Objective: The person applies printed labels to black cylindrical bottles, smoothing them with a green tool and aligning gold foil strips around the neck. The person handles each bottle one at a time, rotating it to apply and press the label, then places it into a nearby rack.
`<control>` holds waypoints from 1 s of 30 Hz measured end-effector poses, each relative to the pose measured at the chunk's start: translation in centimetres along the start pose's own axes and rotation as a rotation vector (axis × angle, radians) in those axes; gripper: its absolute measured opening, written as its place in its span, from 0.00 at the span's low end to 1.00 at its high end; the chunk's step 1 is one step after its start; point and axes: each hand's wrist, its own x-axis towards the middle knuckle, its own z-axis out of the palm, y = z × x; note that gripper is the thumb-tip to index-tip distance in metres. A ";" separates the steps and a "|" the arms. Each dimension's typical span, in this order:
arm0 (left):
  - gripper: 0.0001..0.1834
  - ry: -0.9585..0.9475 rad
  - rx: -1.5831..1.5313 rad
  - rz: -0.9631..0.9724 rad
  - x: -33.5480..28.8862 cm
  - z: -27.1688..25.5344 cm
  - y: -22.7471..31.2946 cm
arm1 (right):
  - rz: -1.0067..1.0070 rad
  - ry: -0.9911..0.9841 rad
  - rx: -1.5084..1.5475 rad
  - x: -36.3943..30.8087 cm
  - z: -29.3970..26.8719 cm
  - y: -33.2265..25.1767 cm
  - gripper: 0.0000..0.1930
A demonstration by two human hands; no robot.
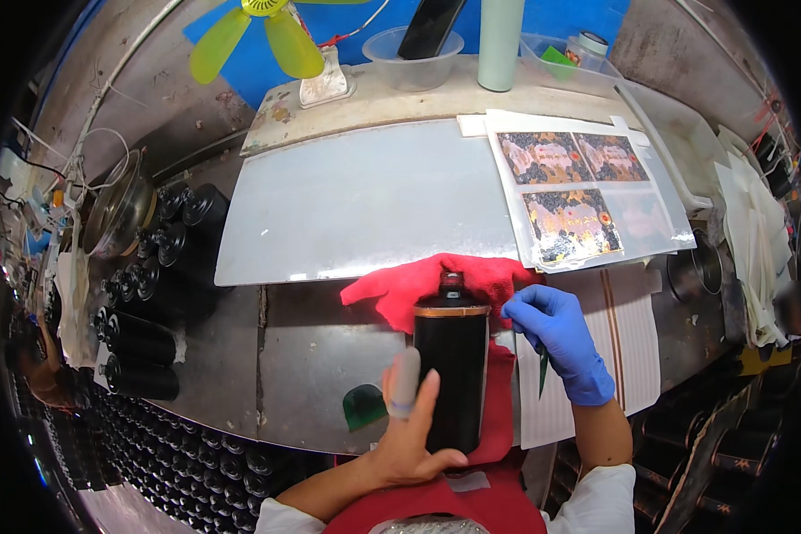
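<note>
Most space is being taken up by the metal table (311, 378), its far side being covered by a pale grey board (365, 205). Left is being blocked by a cluster of dark bottles (138, 338), far right by printed sheets (570, 191). Red cloth (383, 298) is being bunched at the board's front edge and under the black bottle (451, 369), which is being held lying centrally, neck pointing away. Left hand (405, 445) is being held part-open at the bottle's lower left, thumb and fingers spread; firm grip can't be told. Blue-gloved right hand (562, 343) is being held right of the bottle, fingertips pinched on a thin green blade (543, 369). Bare metal is being interrupted by a green scraper (363, 407) beside the left hand; front room is being limited by the table's curved edge.
</note>
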 end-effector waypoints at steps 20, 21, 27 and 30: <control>0.49 0.378 0.037 -0.245 11.6 -0.5 1.0 | 0.017 0.147 0.714 -5.2 -0.6 4.6 0.23; 0.52 0.369 0.034 -0.242 11.5 -0.5 1.1 | -0.058 0.189 0.604 -5.2 0.2 4.0 0.23; 0.63 0.011 0.338 -0.004 5.3 -1.7 4.9 | -0.551 0.305 -0.007 -4.0 3.2 0.7 0.18; 0.65 -0.242 0.581 0.011 2.8 -0.3 5.5 | -0.527 0.199 -0.314 -4.1 5.3 -1.8 0.17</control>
